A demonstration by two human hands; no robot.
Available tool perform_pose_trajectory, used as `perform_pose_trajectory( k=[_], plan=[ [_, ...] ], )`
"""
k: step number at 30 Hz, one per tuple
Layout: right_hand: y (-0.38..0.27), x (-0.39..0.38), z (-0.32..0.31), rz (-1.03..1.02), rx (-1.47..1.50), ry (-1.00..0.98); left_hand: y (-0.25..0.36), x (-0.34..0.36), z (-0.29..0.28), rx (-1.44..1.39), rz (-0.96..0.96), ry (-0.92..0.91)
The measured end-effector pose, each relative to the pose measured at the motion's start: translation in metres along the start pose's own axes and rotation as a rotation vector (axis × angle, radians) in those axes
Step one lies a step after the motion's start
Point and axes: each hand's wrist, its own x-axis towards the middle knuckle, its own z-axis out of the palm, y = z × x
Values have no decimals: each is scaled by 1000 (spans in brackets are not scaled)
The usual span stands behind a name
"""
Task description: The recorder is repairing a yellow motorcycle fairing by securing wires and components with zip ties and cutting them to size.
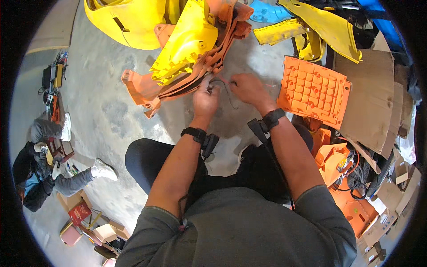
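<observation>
My left hand (206, 101) is closed beside the lower edge of a stack of orange plastic panels (189, 82). A thin dark wire (228, 94) curves out of its fingers and hangs down between my hands. My right hand (251, 91) is closed in a pinch on a thin pinkish string (269, 85), which shows on both sides of the fingers. The part of the wire inside my left hand is hidden. A yellow plastic panel (189, 42) lies on top of the orange stack.
A large yellow shell (129, 26) stands at the far left, more yellow panels (327, 29) at the far right. Right of me are an orange ribbed panel (313, 91), cardboard (367, 100) and orange parts (331, 162). Another person (38, 171) sits low at the left near boxes (106, 232).
</observation>
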Motion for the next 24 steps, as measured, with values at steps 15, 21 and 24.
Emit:
perform_pose_trajectory(
  k=[15, 21, 24],
  plan=[
    [-2, 9, -4, 17, 69, 87, 4, 2, -4, 235, 139, -31],
    [7, 18, 8, 19, 235, 82, 12, 1, -3, 251, 111, -36],
    [-7, 25, 4, 175, 596, 12, -1, 3, -5, 216, 82, -43]
  ],
)
